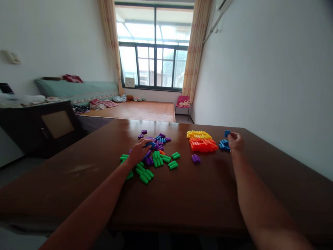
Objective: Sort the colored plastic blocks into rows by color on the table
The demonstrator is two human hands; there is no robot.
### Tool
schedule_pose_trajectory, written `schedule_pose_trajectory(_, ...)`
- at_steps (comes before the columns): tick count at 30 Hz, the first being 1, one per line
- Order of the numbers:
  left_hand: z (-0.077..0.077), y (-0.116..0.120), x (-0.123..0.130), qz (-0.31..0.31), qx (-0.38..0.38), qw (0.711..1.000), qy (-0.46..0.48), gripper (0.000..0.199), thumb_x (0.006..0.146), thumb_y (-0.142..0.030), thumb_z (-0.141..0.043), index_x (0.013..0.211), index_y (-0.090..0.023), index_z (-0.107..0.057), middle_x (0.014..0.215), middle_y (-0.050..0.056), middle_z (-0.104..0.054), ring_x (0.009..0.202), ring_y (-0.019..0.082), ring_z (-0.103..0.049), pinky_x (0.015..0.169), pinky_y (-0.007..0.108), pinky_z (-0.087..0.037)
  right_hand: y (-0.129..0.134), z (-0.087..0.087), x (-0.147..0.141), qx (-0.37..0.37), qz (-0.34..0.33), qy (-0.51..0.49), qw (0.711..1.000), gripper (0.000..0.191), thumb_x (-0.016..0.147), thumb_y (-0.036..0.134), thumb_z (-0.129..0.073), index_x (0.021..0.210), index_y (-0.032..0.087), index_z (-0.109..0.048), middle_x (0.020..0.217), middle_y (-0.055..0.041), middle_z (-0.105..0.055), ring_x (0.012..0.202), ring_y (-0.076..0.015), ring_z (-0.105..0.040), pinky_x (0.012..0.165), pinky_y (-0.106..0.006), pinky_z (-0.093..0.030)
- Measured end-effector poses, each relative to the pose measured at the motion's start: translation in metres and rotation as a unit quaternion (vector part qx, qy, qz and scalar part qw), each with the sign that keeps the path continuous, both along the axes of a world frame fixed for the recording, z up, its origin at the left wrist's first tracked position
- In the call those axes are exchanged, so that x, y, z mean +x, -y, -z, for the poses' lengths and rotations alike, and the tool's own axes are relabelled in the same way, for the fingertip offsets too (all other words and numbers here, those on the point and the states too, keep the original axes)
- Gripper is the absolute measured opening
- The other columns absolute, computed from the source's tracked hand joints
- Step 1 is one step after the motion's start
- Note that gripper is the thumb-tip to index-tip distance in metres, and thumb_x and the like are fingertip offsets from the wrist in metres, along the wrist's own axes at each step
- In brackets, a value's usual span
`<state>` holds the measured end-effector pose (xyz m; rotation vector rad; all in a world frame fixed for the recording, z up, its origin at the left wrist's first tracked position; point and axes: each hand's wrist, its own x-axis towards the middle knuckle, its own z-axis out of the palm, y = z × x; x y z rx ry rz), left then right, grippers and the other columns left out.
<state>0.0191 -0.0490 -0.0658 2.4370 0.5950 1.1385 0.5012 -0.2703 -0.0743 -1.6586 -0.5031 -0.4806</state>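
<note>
Near blue pieces (223, 145), right fingers (232, 135) pinching blue block (227, 133).

No lettering, brand or number can be read. The clock (129, 82), at the lower left of the window (155, 66), has a pale dial with marks too small to make out. Any print on the wall fixture (12, 57), far left, or the wall unit (223, 4), top right, is likewise illegible.
</note>
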Motion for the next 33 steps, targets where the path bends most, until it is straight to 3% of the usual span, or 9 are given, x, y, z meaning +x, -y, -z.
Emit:
schedule_pose_trajectory(5,-0.001,-0.006,-0.001,-0.004,0.0,1.0,-0.008,0.038,0.086,-0.048,-0.054,0.112,-0.023,-0.066,0.108,0.006,-0.064,0.097,0.021,-0.063,0.079,0.031,-0.056,0.04,0.012,0.02,-0.07,0.109,-0.064,0.989,0.028,0.071,0.025,-0.059,0.097,0.014,-0.065,0.092,-0.0123,-0.071,0.083,-0.0223,-0.066,0.081,-0.037,-0.05)
schedule_pose_trajectory(14,-0.01,0.003,-0.003,-0.04,0.01,0.999,-0.02,0.042,0.082,-0.053,-0.058,0.108,-0.021,-0.068,0.094,0.005,-0.065,0.081,0.02,-0.063,0.07,0.029,-0.056,0.036,0.01,-0.013,-0.334,0.13,-0.07,0.931,0.028,0.077,0.048,-0.062,0.088,0.023,-0.07,0.089,-0.011,-0.068,0.092,-0.0291,-0.06,0.082,-0.048,-0.044)
schedule_pose_trajectory(17,-0.006,-0.002,-0.002,-0.027,-0.007,1.0,-0.004,0.043,0.082,-0.052,-0.058,0.109,-0.021,-0.067,0.092,0.005,-0.064,0.081,0.019,-0.063,0.07,0.029,-0.056,0.038,0.009,-0.017,-0.349,0.145,-0.04,0.925,0.026,0.079,0.044,-0.061,0.088,0.022,-0.07,0.093,-0.0127,-0.068,0.094,-0.0302,-0.058,0.08,-0.047,-0.044)
schedule_pose_trajectory(20,-0.002,-0.003,0.001,-0.011,-0.025,1.0,0.004,0.042,0.082,-0.05,-0.059,0.114,-0.023,-0.065,0.095,0.005,-0.064,0.086,0.02,-0.064,0.074,0.03,-0.056,0.032,-0.006,-0.029,-0.289,0.142,0.039,0.946,0.033,0.085,0.044,-0.052,0.094,0.018,-0.069,0.099,-0.0157,-0.067,0.093,-0.0281,-0.059,0.078,-0.042,-0.045)
schedule_pose_trajectory(22,-0.002,0.0,0.004,0.004,-0.047,0.999,0.006,0.039,0.083,-0.048,-0.059,0.113,-0.023,-0.065,0.097,0.005,-0.066,0.089,0.02,-0.064,0.077,0.031,-0.056,0.016,-0.021,-0.05,-0.227,0.077,0.095,0.966,0.038,0.089,0.044,-0.045,0.097,0.016,-0.067,0.098,-0.0153,-0.068,0.085,-0.0239,-0.06,0.076,-0.037,-0.046)
schedule_pose_trajectory(25,-0.002,0.008,0.009,0.028,-0.092,0.995,0.01,0.035,0.082,-0.045,-0.061,0.107,-0.021,-0.066,0.094,0.004,-0.068,0.087,0.019,-0.065,0.077,0.031,-0.055,-0.02,-0.039,-0.11,-0.178,-0.126,0.132,0.967,0.036,0.09,0.045,-0.045,0.099,0.018,-0.067,0.09,-0.0098,-0.07,0.074,-0.0193,-0.063,0.072,-0.032,-0.048)
schedule_pose_trajectory(29,-0.004,0.019,0.013,0.068,-0.134,0.988,0.022,0.032,0.079,-0.044,-0.064,0.099,-0.018,-0.063,0.085,0.002,-0.068,0.074,0.016,-0.064,0.069,0.027,-0.053,-0.058,-0.038,-0.22,-0.206,-0.419,0.139,0.874,0.031,0.088,0.041,-0.052,0.107,0.022,-0.066,0.095,-0.0053,-0.071,0.078,-0.0177,-0.065,0.072,-0.03,-0.052)
schedule_pose_trajectory(31,-0.006,0.023,0.013,0.087,-0.146,0.985,0.033,0.031,0.078,-0.044,-0.066,0.095,-0.018,-0.061,0.082,0.001,-0.066,0.071,0.014,-0.062,0.065,0.026,-0.053,-0.068,-0.031,-0.263,-0.228,-0.491,0.131,0.83,0.038,0.087,0.04,-0.056,0.119,0.021,-0.062,0.096,-0.0059,-0.071,0.077,-0.018,-0.066,0.072,-0.031,-0.053)
schedule_pose_trajectory(33,-0.007,0.027,0.012,0.101,-0.151,0.983,0.037,0.031,0.077,-0.044,-0.067,0.091,-0.018,-0.06,0.081,0.0,-0.065,0.071,0.014,-0.062,0.066,0.026,-0.053,-0.074,-0.026,-0.29,-0.223,-0.523,0.129,0.812,0.04,0.086,0.039,-0.058,0.122,0.021,-0.061,0.099,-0.0068,-0.07,0.08,-0.019,-0.066,0.072,-0.032,-0.053)
